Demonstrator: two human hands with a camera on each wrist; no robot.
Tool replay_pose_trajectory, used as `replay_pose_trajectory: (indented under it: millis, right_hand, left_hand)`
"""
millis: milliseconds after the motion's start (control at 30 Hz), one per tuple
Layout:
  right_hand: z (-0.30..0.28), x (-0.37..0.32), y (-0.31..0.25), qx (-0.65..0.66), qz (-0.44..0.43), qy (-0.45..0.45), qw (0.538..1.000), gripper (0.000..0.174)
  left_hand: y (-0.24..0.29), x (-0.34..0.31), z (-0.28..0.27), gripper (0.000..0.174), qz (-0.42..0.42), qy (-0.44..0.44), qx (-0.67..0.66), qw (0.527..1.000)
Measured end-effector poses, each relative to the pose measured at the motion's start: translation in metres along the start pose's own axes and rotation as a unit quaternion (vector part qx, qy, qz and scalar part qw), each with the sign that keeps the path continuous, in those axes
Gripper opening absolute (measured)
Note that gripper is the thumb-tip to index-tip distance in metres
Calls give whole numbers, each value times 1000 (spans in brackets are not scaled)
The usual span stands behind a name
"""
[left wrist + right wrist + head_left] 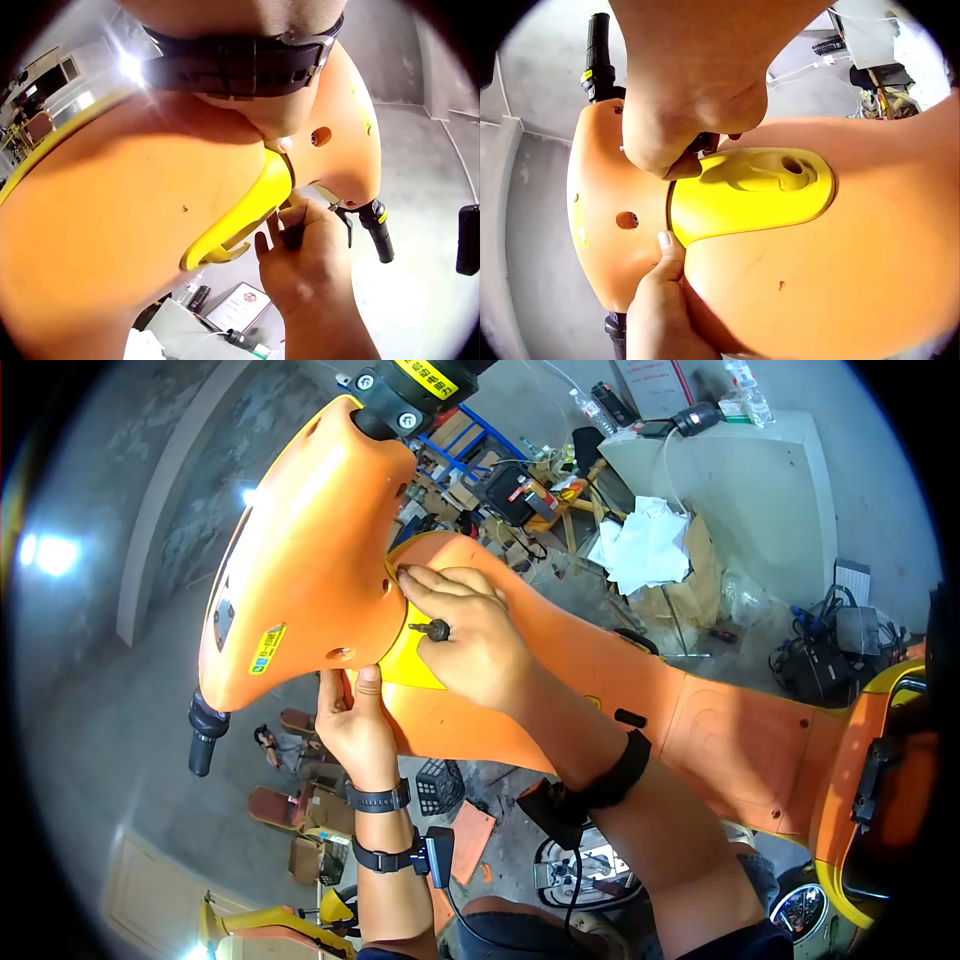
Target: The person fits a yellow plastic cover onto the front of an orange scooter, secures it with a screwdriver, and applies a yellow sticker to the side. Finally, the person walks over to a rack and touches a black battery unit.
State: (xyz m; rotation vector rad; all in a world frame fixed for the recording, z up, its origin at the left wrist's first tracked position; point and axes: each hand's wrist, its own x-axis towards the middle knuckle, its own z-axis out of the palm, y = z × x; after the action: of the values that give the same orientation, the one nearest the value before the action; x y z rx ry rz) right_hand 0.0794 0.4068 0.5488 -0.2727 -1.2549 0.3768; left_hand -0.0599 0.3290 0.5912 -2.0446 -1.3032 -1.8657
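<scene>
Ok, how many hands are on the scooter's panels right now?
2. The left hand grips the orange handlebar cover at its lower edge; the right hand holds a small dark tool where the yellow panel meets that cover.

The yellow trim (pixel 247 214) curved across the middle, seated on the broad orange panel (pixel 112 225) that filled everything to its left. Directly above its upper end the left hand (pixel 259 112), a black strap (pixel 240 56) round the wrist, lay against the panel, with the thumb tip pressed at the seam. Just below and to the right of the trim, the right hand (pixel 311 262) pinched a dark tool (pixel 292 236) whose tip was hidden. To the right of the trim's top sat the orange head cover (pixel 341 165) with a round hole (pixel 321 136). Lower right of the trim was a black handlebar grip (pixel 379 236). Well below the trim lay a framed card (pixel 244 306).
</scene>
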Motion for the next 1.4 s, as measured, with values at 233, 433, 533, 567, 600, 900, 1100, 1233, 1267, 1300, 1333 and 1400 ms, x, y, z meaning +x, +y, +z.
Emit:
replay_pose_trajectory:
  millis: [233, 433, 533, 567, 600, 900, 1100, 1233, 1267, 1300, 1333, 1400]
  right_hand:
    - [6, -2, 2, 21, -16, 10, 1000, 55]
    - [-14, 3, 10, 149, 52, 11, 987, 47]
    - [-12, 6, 28, 162, 60, 32, 984, 53]
    - [-15, 6, 28, 95, 32, 29, 995, 55]
    - [-18, 7, 29, 27, 2, 28, 999, 58]
    - [-3, 63, 27, 217, 49, -166, 961, 57]
    - [-8, 64, 28, 186, 66, -263, 944, 57]
    - [-8, 53, 21, 168, 19, -198, 965, 51]
    - [-7, 52, 20, 180, 9, -169, 969, 48]
    - [-8, 52, 18, 196, -11, -157, 968, 42]
    - [-7, 52, 16, 199, -14, -161, 967, 42]
    - [-3, 49, 15, 184, 0, -148, 972, 42]
  left_hand:
    - [6, 2, 0, 51, -33, -1, -20, 999]
    - [21, 0, -3, 57, -61, -69, -8, 996]
    - [13, 20, -33, 64, -87, -122, 0, 989]
    - [13, 27, -38, 69, -92, -141, 5, 986]
    - [14, 29, -38, 69, -88, -144, 13, 986]
    - [37, 11, 2, 67, -76, -60, 59, 994]
    - [33, 10, 11, 59, -58, -27, 65, 996]
    - [35, 9, 18, 55, -66, -17, 40, 997]
    - [35, 8, 18, 54, -74, -15, 26, 997]
    - [35, 6, 19, 54, -74, -8, 27, 997]
    - [36, 6, 20, 54, -68, -9, 27, 997]
    - [36, 8, 23, 54, -61, -12, 27, 998]
